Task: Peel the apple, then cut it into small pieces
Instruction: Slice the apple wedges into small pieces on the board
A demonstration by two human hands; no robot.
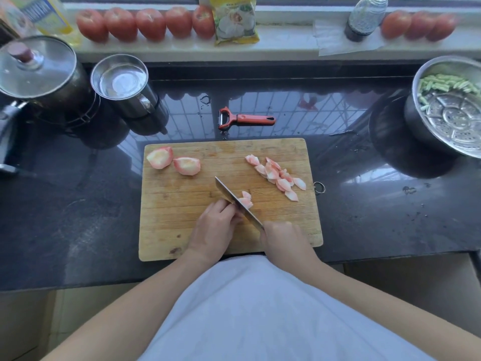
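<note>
Steel knife (235, 201) gripped by right hand (282, 238).

Home kitchen: dark stone counter (78, 204) carrying cutting board (182, 217); lidded pot (39, 71) far left of board, tomatoes (145, 23) on sill behind it.

My 1 head camera looks steeply down from above, close over the cutting board (182, 204), facing the windowsill (286, 48).
</note>
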